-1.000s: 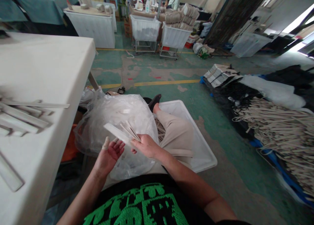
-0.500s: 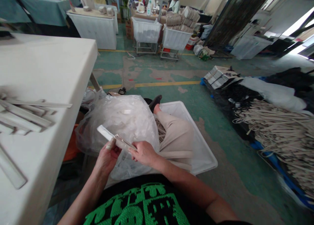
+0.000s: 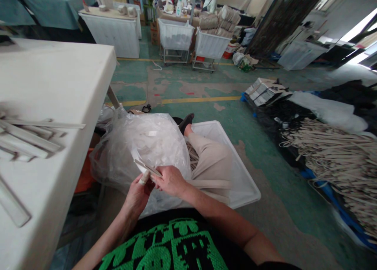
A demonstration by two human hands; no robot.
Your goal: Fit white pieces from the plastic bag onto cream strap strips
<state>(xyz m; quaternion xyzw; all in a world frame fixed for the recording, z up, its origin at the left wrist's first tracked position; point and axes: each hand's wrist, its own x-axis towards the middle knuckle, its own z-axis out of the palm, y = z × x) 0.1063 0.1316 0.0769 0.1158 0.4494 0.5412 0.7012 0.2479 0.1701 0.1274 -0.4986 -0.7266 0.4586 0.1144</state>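
In front of my lap, both hands hold a narrow, flat beige strip [image 3: 146, 167], its far end pointing up and left. My left hand [image 3: 139, 193] pinches it from below; a pale wrap covers one fingertip. Beside it, my right hand [image 3: 171, 180] grips the near end between thumb and fingers. A white length shows faintly past the far end, hard to tell from the clear plastic bag [image 3: 118, 156] of white material behind it. More beige strips [image 3: 210, 184] lie across my right leg.
To the left is a white table [image 3: 64, 73] with several pale strips [image 3: 32, 138]. A white tub [image 3: 244, 191] surrounds my right leg. Bundled beige strips [image 3: 332, 152] lie on a blue pallet at right. Wheeled bins [image 3: 176, 34] and a person [image 3: 209, 4] are farther back.
My left hand has slid right and down along the strip, close to my right hand. The white length that stuck out past my left hand no longer shows plainly.
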